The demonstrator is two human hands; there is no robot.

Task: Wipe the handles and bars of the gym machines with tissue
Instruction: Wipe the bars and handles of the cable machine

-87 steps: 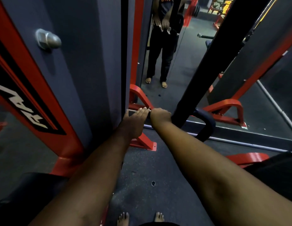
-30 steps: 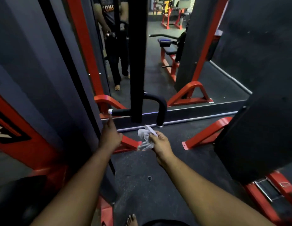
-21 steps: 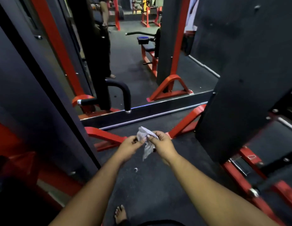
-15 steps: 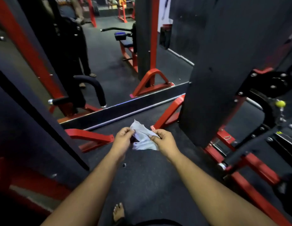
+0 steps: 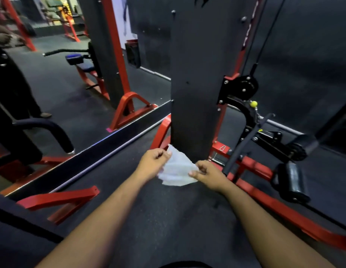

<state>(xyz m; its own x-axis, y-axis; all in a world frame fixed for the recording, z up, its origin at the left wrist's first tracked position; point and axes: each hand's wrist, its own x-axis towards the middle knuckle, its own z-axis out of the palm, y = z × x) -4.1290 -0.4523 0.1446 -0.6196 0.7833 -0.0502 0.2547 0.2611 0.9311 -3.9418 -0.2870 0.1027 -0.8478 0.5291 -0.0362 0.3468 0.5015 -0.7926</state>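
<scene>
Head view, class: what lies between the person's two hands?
In the head view, the tissue stretches between the left hand and right hand, pinched by both.

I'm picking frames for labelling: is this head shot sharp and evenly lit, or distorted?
Head view: dim overall, dark panels swallowing detail; the tissue pinched between left hand and right hand is the brightest spot, fairly sharp; the frame's edges smear; wide-angle lens bends the red frame; the mirror doubles the machines.
</scene>
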